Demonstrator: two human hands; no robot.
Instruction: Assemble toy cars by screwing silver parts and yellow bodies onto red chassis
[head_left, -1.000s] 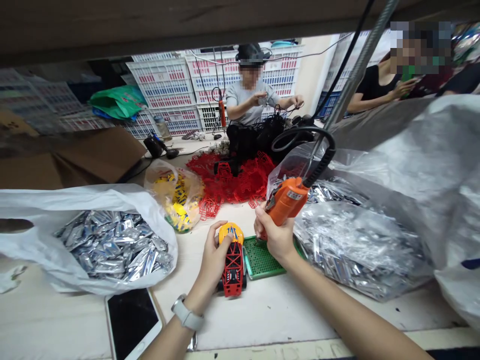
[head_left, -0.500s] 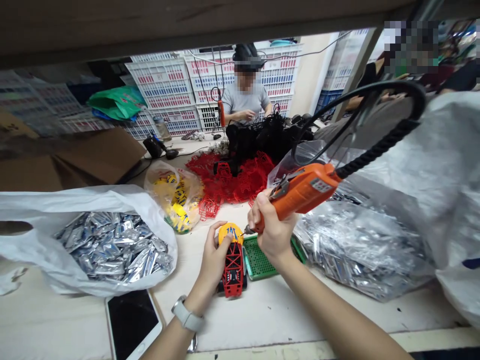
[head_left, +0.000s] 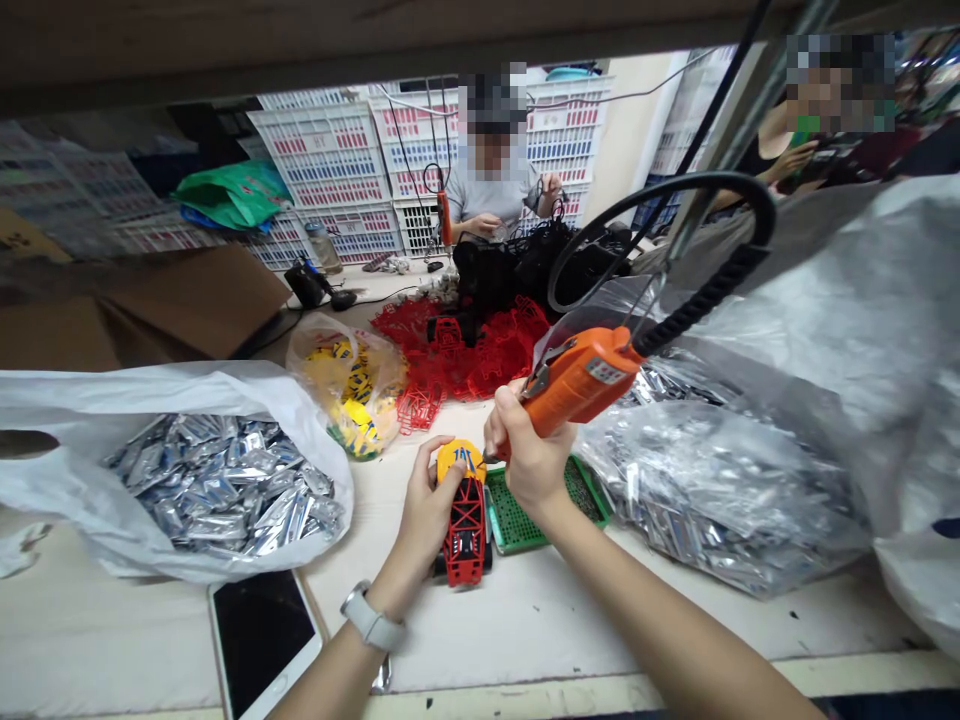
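On the table in front of me lies a toy car [head_left: 466,535] with a red lattice frame, black wheels and a yellow front piece [head_left: 459,460] with blue marks. My left hand [head_left: 433,500] is closed around the car's yellow end, the thumb on top. An orange electric screwdriver [head_left: 577,378], hung from a black cable, is gripped in my right hand [head_left: 531,450]. It tilts down to the left, and its tip is at the right edge of the yellow piece. Beside the car, partly under my right hand, sits a green perforated tray [head_left: 517,525].
White bags of silvery packets lie left [head_left: 225,490] and right [head_left: 720,490]. Behind are a bag of yellow parts [head_left: 352,390] and a red frame pile [head_left: 487,365]. A phone [head_left: 262,640] lies front left. Across the table sits a person [head_left: 491,195]; an overhead shelf [head_left: 375,50] crosses the top.
The screwdriver and my right hand have shifted slightly left, the tool now steeper. My left hand keeps its hold on the car. The person opposite has raised one hand.
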